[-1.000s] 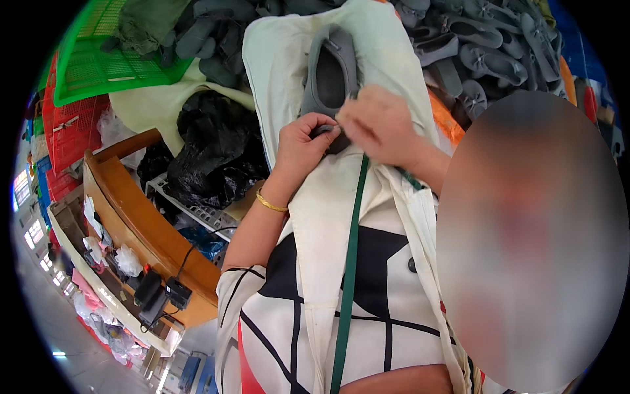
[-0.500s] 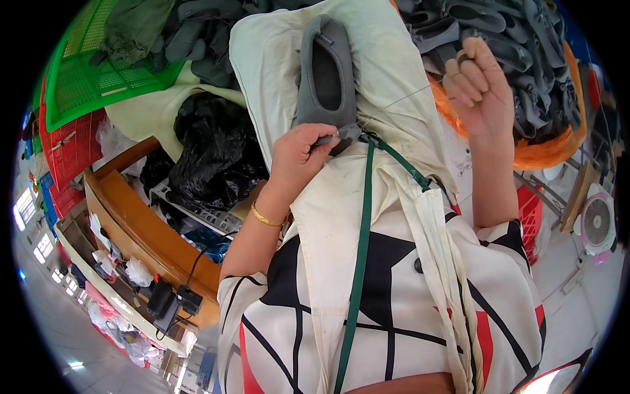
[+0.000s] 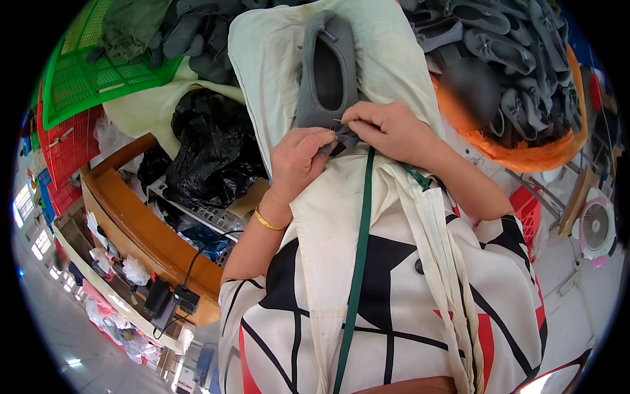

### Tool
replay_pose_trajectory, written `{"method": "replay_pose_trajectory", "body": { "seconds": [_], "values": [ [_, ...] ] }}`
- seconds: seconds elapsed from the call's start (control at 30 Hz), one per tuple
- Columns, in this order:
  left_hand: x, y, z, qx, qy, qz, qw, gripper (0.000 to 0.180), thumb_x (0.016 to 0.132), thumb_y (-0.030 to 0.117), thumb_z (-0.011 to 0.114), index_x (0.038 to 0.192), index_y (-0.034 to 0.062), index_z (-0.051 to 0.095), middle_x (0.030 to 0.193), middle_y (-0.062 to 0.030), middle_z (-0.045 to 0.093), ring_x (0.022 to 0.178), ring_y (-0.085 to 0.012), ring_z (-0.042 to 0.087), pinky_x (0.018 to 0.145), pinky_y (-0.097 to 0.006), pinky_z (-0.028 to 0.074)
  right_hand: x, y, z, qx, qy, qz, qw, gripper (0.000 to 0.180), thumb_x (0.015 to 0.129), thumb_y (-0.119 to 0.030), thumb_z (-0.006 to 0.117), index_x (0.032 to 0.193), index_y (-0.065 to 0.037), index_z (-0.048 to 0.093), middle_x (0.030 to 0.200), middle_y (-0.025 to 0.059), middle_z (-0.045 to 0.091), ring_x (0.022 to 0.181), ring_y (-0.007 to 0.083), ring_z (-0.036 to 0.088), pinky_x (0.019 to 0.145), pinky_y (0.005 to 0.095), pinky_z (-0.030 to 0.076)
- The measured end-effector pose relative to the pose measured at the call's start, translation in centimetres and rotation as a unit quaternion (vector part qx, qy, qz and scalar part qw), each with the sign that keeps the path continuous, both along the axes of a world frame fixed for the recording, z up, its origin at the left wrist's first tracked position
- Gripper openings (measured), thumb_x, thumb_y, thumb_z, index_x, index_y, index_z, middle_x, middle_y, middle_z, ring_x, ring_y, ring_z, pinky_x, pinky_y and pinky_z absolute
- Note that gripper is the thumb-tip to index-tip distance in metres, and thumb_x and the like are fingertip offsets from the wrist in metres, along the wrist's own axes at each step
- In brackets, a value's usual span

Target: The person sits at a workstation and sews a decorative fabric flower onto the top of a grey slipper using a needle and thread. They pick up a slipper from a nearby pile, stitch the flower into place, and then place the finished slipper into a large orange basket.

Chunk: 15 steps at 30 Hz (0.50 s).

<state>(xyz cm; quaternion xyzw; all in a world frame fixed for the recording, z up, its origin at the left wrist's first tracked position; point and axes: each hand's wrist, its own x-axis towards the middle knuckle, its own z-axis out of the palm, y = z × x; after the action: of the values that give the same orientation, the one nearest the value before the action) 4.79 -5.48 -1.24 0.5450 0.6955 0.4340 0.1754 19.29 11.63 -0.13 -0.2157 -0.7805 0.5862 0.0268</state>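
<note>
A grey slip-on shoe [image 3: 310,98] lies on the pale cloth across my lap, its toe toward me. At the toe, my left hand [image 3: 295,161] pinches a small grey fabric bow [image 3: 346,136], partly hidden by the fingers. My right hand [image 3: 395,131] has come in close beside it, thumb and forefinger pressed together on a thin, pale sewing needle [image 3: 337,120]. The needle's tip points toward the bow and the left fingertips. The thread itself is too fine to follow here.
An orange-rimmed container [image 3: 525,157] full of grey shoes stands at the right. At the far left is a green plastic basket [image 3: 131,82] with more grey pieces. A black plastic bag [image 3: 210,144], a wooden chair frame [image 3: 141,203] and a small fan [image 3: 596,222] stand around me.
My right hand has come down and left from beside the orange-rimmed container, where it held a thread taut, to the shoe's toe. My left hand stays at the bow.
</note>
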Motion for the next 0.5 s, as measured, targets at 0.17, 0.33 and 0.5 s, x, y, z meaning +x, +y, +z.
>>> {"method": "replay_pose_trajectory", "body": {
  "seconds": [0.17,0.33,0.5],
  "values": [
    [0.10,0.18,-0.39,0.035,0.007,0.019,0.999,0.032,0.064,-0.006,0.075,0.093,0.0082,0.068,0.088,-0.0049,0.072,0.081,-0.0246,0.069,0.070,-0.033,0.055,0.07,-0.30,0.18,0.011,-0.034,0.008,0.999,0.018,0.089,-0.013,0.060,0.102,-0.006,0.069,0.083,0.0154,0.069,0.074,0.0339,0.066,0.068,0.0372,0.052],
    [0.10,0.30,-0.14,0.036,0.025,0.019,0.999,0.024,0.072,-0.004,0.078,0.092,0.0049,0.069,0.086,-0.0088,0.072,0.081,-0.0268,0.067,0.073,-0.034,0.054,0.08,-0.35,-0.31,0.031,-0.023,0.005,0.999,0.018,0.088,-0.013,0.060,0.102,-0.006,0.069,0.083,0.0153,0.069,0.074,0.0339,0.066,0.068,0.0380,0.052],
    [0.07,0.37,-0.54,0.052,0.048,0.027,0.997,0.029,0.067,-0.003,0.080,0.091,0.0083,0.069,0.086,-0.0054,0.072,0.084,-0.0253,0.069,0.073,-0.033,0.056,-0.05,-0.35,-0.45,0.032,-0.025,0.010,0.999,0.019,0.088,-0.013,0.060,0.102,-0.006,0.070,0.083,0.0158,0.069,0.074,0.0343,0.066,0.068,0.0383,0.052]
  ]
}}
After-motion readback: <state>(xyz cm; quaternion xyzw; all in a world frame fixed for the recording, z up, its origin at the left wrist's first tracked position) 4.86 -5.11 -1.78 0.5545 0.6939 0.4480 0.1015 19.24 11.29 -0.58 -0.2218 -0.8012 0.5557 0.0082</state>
